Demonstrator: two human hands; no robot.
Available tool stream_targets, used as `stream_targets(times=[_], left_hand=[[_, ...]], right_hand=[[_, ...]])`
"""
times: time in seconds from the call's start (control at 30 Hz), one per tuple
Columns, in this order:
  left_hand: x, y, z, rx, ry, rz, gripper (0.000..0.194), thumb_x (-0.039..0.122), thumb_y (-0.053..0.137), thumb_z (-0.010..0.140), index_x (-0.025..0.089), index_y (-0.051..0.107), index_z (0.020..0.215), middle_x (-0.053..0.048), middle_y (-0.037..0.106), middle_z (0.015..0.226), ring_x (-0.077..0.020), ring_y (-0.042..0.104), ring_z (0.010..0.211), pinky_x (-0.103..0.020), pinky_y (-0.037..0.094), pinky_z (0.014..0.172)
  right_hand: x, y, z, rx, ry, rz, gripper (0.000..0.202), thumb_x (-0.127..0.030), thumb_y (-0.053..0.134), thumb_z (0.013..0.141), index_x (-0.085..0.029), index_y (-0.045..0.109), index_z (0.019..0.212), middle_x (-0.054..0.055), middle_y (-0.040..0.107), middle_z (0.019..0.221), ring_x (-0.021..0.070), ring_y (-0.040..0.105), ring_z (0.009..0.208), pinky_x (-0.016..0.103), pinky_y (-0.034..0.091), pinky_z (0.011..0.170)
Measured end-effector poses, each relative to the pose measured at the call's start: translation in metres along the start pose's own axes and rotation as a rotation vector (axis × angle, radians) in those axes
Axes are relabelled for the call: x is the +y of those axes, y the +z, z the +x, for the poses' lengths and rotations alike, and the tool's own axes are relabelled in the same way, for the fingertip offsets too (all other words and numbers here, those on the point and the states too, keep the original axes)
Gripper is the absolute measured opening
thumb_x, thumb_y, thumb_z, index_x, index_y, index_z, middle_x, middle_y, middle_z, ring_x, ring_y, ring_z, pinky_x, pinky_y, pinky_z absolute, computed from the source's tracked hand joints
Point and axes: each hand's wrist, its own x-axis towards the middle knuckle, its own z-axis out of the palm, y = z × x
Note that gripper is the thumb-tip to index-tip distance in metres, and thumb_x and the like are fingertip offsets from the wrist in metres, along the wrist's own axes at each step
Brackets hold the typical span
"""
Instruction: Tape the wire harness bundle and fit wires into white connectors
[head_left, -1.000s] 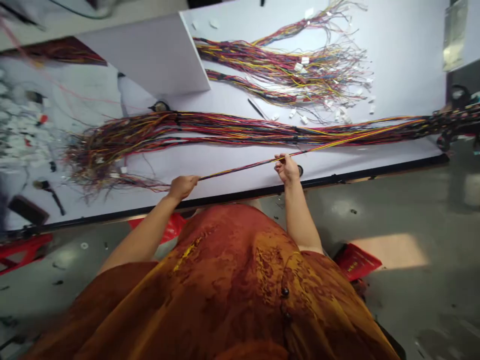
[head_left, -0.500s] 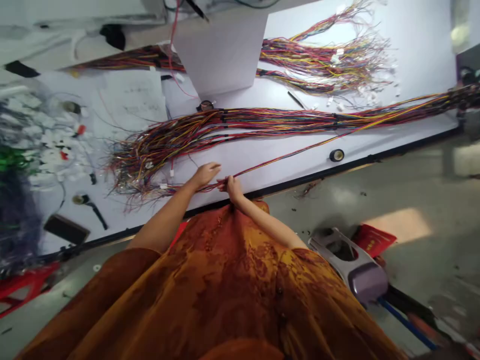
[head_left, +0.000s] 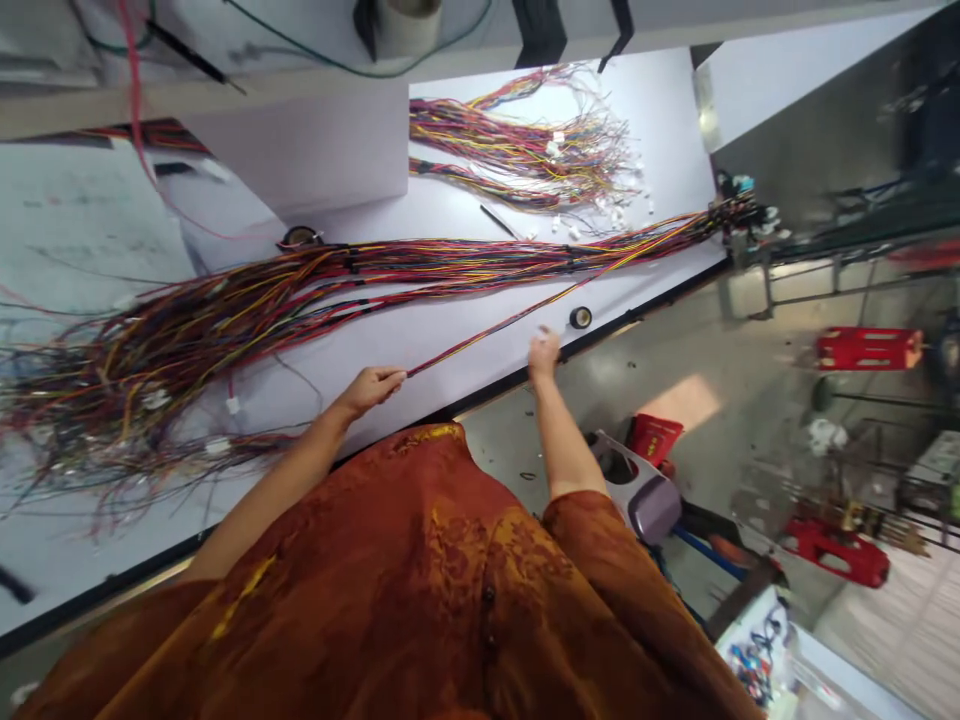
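on the table [head_left: 427, 325], left hand [head_left: 369, 388] pinches wires [head_left: 486, 333]; right hand [head_left: 544, 352], blurred beside the tape [head_left: 580, 318], seems spread, empty; slack risks tangles.

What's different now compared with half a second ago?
The right hand let go of the thin wire strand and moved right, near the black tape roll. The left hand, apparently off the strand before, now grips its near end. The large wire bundle and tape roll stayed in place.

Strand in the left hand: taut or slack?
Looks taut: the thin wire strand runs nearly straight from the left hand to the thick wire bundle, with no visible sag.
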Motion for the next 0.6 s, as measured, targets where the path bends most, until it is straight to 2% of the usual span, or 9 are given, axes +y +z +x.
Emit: stream_targets(times=[0.07, 0.1, 0.17, 0.23, 0.3, 0.4, 0.5, 0.6], left_hand=[[0.004, 0.002, -0.002, -0.008, -0.039, 0.000, 0.038, 0.052, 0.065, 0.070, 0.016, 0.064, 0.082, 0.004, 0.045, 0.061, -0.0062, 0.031, 0.047, -0.022, 0.022, 0.046], [0.007, 0.003, -0.004, -0.013, -0.052, -0.003, 0.037, 0.052, 0.066, 0.070, 0.016, 0.064, 0.081, 0.005, 0.043, 0.060, -0.0060, 0.030, 0.047, -0.022, 0.021, 0.046], [0.011, 0.004, -0.006, -0.014, -0.063, -0.020, 0.037, 0.051, 0.066, 0.071, 0.015, 0.064, 0.082, 0.005, 0.041, 0.059, -0.0054, 0.029, 0.046, -0.022, 0.019, 0.046], [0.012, 0.004, -0.009, -0.013, -0.066, -0.033, 0.038, 0.049, 0.066, 0.073, 0.014, 0.066, 0.087, 0.005, 0.041, 0.060, -0.0051, 0.028, 0.046, -0.021, 0.017, 0.046], [0.012, 0.004, -0.011, -0.019, -0.061, -0.024, 0.036, 0.046, 0.065, 0.076, 0.013, 0.068, 0.090, 0.004, 0.042, 0.059, -0.0054, 0.029, 0.046, -0.022, 0.018, 0.045], [0.011, 0.004, -0.013, -0.037, -0.037, 0.003, 0.032, 0.043, 0.064, 0.079, 0.013, 0.069, 0.088, 0.004, 0.044, 0.059, -0.0057, 0.030, 0.045, -0.022, 0.019, 0.044], [0.010, 0.004, -0.017, -0.046, -0.007, -0.014, 0.029, 0.038, 0.063, 0.083, 0.011, 0.070, 0.091, 0.004, 0.046, 0.059, -0.0053, 0.030, 0.044, -0.022, 0.019, 0.043], [0.010, 0.006, -0.023, -0.043, -0.016, -0.074, 0.028, 0.031, 0.061, 0.085, 0.009, 0.069, 0.100, 0.004, 0.047, 0.059, -0.0050, 0.032, 0.044, -0.022, 0.021, 0.044]], right_hand=[[0.018, -0.050, 0.045, 0.121, 0.101, -0.130, 0.038, -0.005, 0.038, 0.084, -0.009, 0.057, 0.116, 0.022, 0.053, 0.129, 0.0244, 0.050, 0.124, 0.049, 0.037, 0.111], [0.026, -0.067, 0.060, 0.141, 0.137, -0.179, 0.040, -0.002, 0.039, 0.081, -0.008, 0.057, 0.116, 0.024, 0.049, 0.135, 0.0257, 0.048, 0.127, 0.051, 0.033, 0.113], [0.039, -0.083, 0.076, 0.134, 0.180, -0.253, 0.038, -0.001, 0.041, 0.078, -0.010, 0.057, 0.111, 0.025, 0.045, 0.140, 0.0274, 0.048, 0.128, 0.053, 0.030, 0.115], [0.045, -0.080, 0.074, 0.090, 0.189, -0.290, 0.031, -0.002, 0.045, 0.078, -0.013, 0.057, 0.104, 0.024, 0.047, 0.138, 0.0280, 0.050, 0.126, 0.053, 0.031, 0.114], [0.044, -0.060, 0.057, 0.026, 0.173, -0.286, 0.021, -0.006, 0.050, 0.079, -0.015, 0.057, 0.097, 0.022, 0.053, 0.132, 0.0284, 0.052, 0.123, 0.053, 0.031, 0.113], [0.030, -0.010, 0.011, -0.123, 0.138, -0.204, 0.004, -0.019, 0.056, 0.084, -0.017, 0.057, 0.088, 0.015, 0.064, 0.110, 0.0261, 0.058, 0.112, 0.047, 0.039, 0.106], [0.009, 0.048, -0.047, -0.339, 0.147, -0.057, 0.021, -0.035, 0.054, 0.089, -0.019, 0.056, 0.075, 0.006, 0.065, 0.080, 0.0190, 0.061, 0.084, 0.034, 0.051, 0.084], [-0.010, 0.093, -0.097, -0.569, 0.210, 0.120, 0.030, -0.045, 0.050, 0.091, -0.019, 0.058, 0.080, -0.001, 0.060, 0.063, 0.0122, 0.053, 0.058, 0.025, 0.048, 0.059]])
